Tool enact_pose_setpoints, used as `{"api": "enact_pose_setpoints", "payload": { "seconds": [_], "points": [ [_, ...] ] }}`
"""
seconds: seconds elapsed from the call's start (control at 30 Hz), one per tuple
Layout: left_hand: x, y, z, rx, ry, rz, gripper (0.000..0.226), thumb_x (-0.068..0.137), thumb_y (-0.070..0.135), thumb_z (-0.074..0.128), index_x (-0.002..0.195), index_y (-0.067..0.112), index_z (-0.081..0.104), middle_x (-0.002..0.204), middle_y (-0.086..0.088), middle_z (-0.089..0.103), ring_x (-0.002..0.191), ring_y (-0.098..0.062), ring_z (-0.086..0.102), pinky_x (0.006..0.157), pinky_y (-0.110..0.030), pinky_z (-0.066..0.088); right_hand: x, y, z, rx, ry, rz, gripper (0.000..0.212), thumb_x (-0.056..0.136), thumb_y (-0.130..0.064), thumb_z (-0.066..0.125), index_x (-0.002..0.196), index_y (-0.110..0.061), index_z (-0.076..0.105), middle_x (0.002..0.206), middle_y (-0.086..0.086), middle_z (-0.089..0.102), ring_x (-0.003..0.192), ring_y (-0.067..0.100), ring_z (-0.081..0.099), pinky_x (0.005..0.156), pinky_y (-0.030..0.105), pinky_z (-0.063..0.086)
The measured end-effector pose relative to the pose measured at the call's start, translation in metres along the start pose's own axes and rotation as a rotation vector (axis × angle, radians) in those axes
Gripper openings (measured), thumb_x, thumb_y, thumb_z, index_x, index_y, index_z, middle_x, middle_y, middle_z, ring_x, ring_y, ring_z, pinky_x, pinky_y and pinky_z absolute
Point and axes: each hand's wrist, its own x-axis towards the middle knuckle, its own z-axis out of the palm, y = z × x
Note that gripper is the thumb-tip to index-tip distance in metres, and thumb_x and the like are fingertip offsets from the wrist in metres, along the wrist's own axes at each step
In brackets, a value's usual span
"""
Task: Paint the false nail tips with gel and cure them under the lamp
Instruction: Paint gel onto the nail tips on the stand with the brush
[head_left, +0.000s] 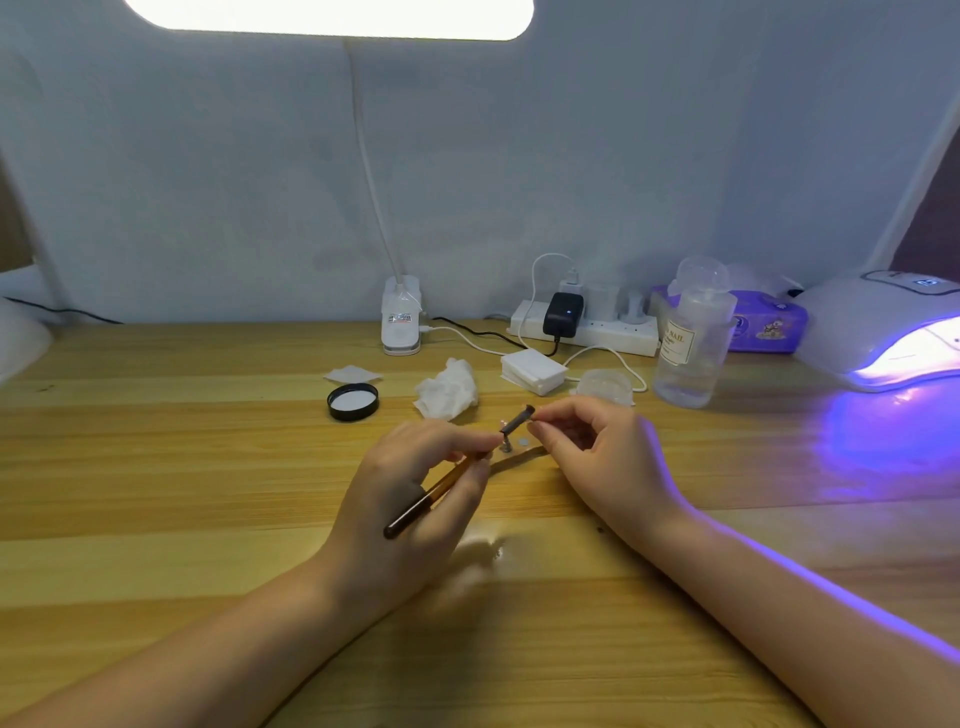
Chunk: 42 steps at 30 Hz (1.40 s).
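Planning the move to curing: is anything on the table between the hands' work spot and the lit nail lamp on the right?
Nothing visible blocks it. From the small stand between the hands, bare table runs to the lamp. The clear bottle stands farther back, off that line.

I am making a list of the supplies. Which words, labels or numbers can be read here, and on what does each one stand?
"NAIL": on the clear bottle's label; smaller lines are blurred.
Purple wipes pack: print too blurred.
Curing lamp display: unreadable.
Desk lamp base sticker: unreadable.

Wooden table (156, 467) bears black lid (353, 401); crumpled tissue (448, 388); curing lamp (883, 327).
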Motion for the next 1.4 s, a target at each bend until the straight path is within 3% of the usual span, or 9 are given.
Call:
{"api": "enact_pose_setpoints", "payload": {
  "seconds": [0.13, 0.27, 0.37, 0.5, 0.63, 0.73, 0.87, 1.03, 1.4],
  "points": [
    [-0.0019, 0.0002, -0.0016, -0.018, 0.01, -0.036, 0.02, 0.08, 0.035, 0.052, 0.088, 0.027, 0.069, 0.085, 0.01, 0.07, 0.087, -0.013, 0.064, 0.078, -0.034, 0.049, 0.0, -0.0012, 0.0, 0.001, 0.008, -0.002, 0.013, 0.086, -0.012, 0.069, 0.098, -0.015, 0.074, 0.083, -0.005, 0.07, 0.077, 0.005, 0.063, 0.069, 0.018, 0.052],
    [-0.002, -0.0017, 0.0001, 0.006, 0.047, -0.046, 0.026, 0.084, 0.037, 0.052, 0.099, 0.024, 0.069, 0.09, 0.01, 0.071, 0.09, -0.011, 0.065, 0.08, -0.022, 0.046, 0.0003, -0.0018, -0.0003, -0.005, 0.001, 0.0, 0.013, 0.086, -0.013, 0.069, 0.098, -0.016, 0.074, 0.083, -0.004, 0.07, 0.078, 0.009, 0.063, 0.071, 0.023, 0.052],
    [-0.001, -0.0025, 0.0017, -0.008, 0.03, -0.065, 0.029, 0.085, 0.04, 0.053, 0.106, 0.026, 0.069, 0.094, 0.009, 0.071, 0.093, -0.011, 0.065, 0.082, -0.022, 0.046, 0.0002, -0.0019, 0.0001, -0.01, -0.001, -0.002, 0.013, 0.086, -0.013, 0.07, 0.097, -0.015, 0.074, 0.083, -0.004, 0.071, 0.077, 0.009, 0.064, 0.072, 0.028, 0.053],
    [-0.002, -0.0037, -0.0001, -0.039, 0.019, -0.063, 0.025, 0.082, 0.038, 0.054, 0.095, 0.025, 0.071, 0.088, 0.01, 0.071, 0.089, -0.014, 0.065, 0.079, -0.028, 0.048, -0.0004, -0.0013, 0.0007, -0.027, 0.002, -0.006, 0.012, 0.086, -0.012, 0.07, 0.096, -0.016, 0.074, 0.081, -0.004, 0.071, 0.076, 0.009, 0.064, 0.072, 0.03, 0.053],
    [-0.0025, -0.004, 0.0001, -0.039, 0.051, -0.069, 0.024, 0.083, 0.037, 0.051, 0.091, 0.022, 0.069, 0.084, 0.008, 0.07, 0.086, -0.013, 0.065, 0.076, -0.021, 0.045, 0.0001, -0.0013, 0.0, -0.005, 0.007, 0.004, 0.012, 0.087, -0.013, 0.069, 0.097, -0.018, 0.074, 0.082, -0.003, 0.071, 0.078, 0.011, 0.064, 0.073, 0.032, 0.053],
    [-0.0015, -0.0035, 0.0015, -0.057, 0.067, -0.07, 0.027, 0.087, 0.038, 0.053, 0.102, 0.022, 0.069, 0.089, 0.008, 0.072, 0.09, -0.011, 0.066, 0.077, -0.016, 0.046, -0.0005, -0.0026, -0.0001, 0.005, -0.014, -0.005, 0.014, 0.087, -0.012, 0.068, 0.098, -0.018, 0.073, 0.082, -0.005, 0.07, 0.078, 0.009, 0.064, 0.072, 0.027, 0.054],
    [-0.0016, -0.0045, 0.0008, -0.105, 0.036, -0.13, 0.036, 0.084, 0.044, 0.054, 0.106, 0.021, 0.071, 0.094, 0.005, 0.073, 0.096, -0.017, 0.067, 0.081, -0.027, 0.049, -0.0012, -0.0038, -0.0008, 0.011, -0.029, -0.034, 0.014, 0.088, -0.01, 0.067, 0.099, -0.015, 0.073, 0.079, -0.011, 0.067, 0.075, 0.004, 0.062, 0.067, 0.015, 0.05],
    [-0.0029, -0.0026, -0.0016, -0.163, 0.031, -0.118, 0.034, 0.082, 0.041, 0.054, 0.096, 0.017, 0.073, 0.085, 0.004, 0.074, 0.091, -0.021, 0.067, 0.081, -0.034, 0.049, -0.0005, -0.0015, 0.0002, 0.005, -0.037, -0.028, 0.013, 0.089, -0.012, 0.065, 0.099, -0.016, 0.072, 0.077, -0.003, 0.068, 0.072, 0.01, 0.06, 0.066, 0.025, 0.05],
    [-0.0008, -0.0057, 0.0023, -0.186, 0.089, -0.147, 0.02, 0.088, 0.031, 0.058, 0.098, 0.019, 0.071, 0.087, 0.007, 0.074, 0.087, -0.01, 0.069, 0.074, -0.014, 0.049, 0.0004, 0.0004, 0.0011, 0.002, -0.058, -0.032, 0.014, 0.088, -0.012, 0.066, 0.099, -0.018, 0.071, 0.079, -0.011, 0.067, 0.072, -0.001, 0.06, 0.062, 0.01, 0.045]
  ]
}}
